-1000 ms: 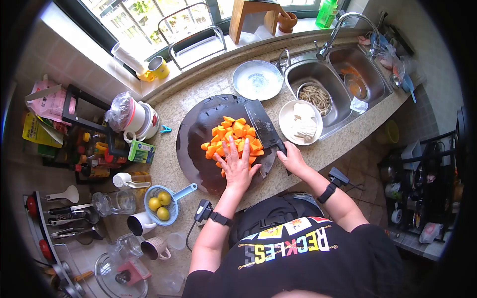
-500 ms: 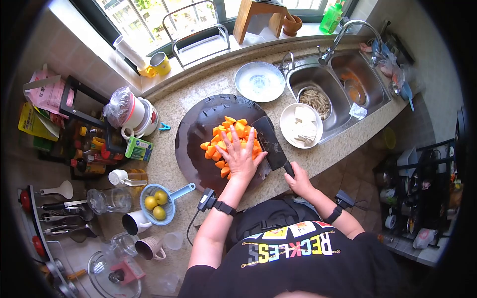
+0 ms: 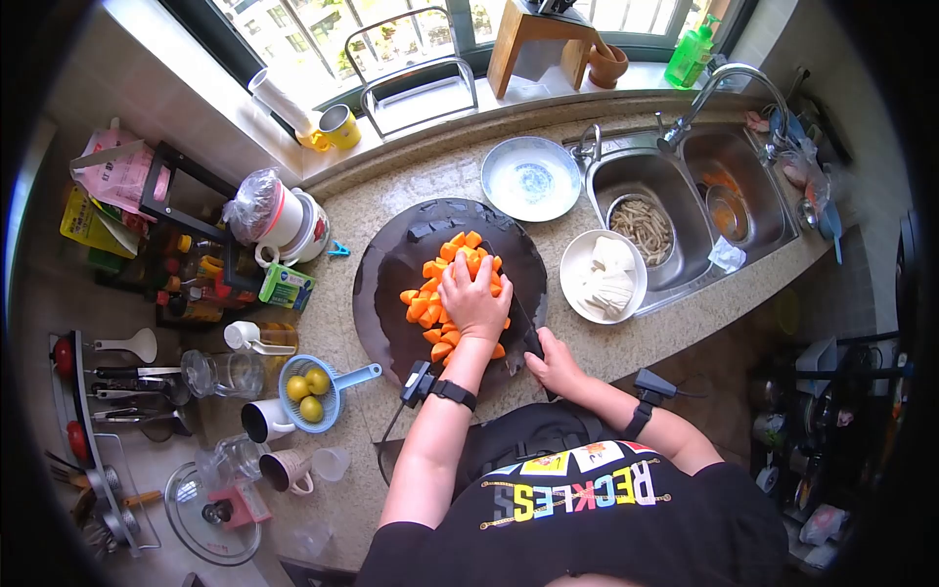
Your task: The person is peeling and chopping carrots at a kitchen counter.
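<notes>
Left hand (image 3: 474, 305) is spread on the carrot chunks (image 3: 421, 309), probably so they don't scatter, while right hand (image 3: 557, 367) grips the cleaver (image 3: 533, 342) handle for control.

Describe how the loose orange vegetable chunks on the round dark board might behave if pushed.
The orange vegetable chunks would probably scatter, since they lie as separate pieces. Their flat cut faces should limit rolling. Glossy, wet-looking patches on the round dark board suggest they may slide easily.
</notes>
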`<state>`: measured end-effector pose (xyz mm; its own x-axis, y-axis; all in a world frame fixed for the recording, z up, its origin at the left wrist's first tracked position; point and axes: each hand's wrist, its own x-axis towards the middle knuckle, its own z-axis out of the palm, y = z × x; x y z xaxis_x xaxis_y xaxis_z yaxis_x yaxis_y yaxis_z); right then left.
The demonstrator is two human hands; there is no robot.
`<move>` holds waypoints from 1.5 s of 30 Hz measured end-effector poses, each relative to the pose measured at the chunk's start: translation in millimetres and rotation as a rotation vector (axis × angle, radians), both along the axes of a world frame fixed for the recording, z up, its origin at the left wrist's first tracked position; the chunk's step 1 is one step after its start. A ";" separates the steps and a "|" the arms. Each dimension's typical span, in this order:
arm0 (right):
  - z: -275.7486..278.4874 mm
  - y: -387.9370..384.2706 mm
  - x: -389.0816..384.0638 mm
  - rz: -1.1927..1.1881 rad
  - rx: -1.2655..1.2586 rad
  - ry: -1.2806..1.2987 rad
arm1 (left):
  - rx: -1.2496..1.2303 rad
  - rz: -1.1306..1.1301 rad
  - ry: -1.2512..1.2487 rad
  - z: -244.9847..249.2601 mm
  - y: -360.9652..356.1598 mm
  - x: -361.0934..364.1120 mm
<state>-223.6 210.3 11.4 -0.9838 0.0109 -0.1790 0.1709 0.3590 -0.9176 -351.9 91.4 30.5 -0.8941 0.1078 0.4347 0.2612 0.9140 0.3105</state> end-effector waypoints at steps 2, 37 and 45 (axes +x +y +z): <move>4.5 1.6 1.0 -0.001 -0.103 -0.111 | 0.072 0.015 0.019 0.2 0.3 2.6; 61.8 16.6 -9.8 0.017 -0.324 -0.144 | 0.487 -0.020 0.039 27.5 14.0 -12.7; 68.2 38.3 -33.3 -0.027 -0.397 -0.113 | 0.446 -0.084 0.055 36.2 45.7 -47.5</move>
<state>-257.0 248.6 79.6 -0.9581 -0.0553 -0.2810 0.2827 -0.0254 -0.9589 -399.4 137.1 66.7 -0.8646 -0.0293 0.5016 0.3558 0.6691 0.6524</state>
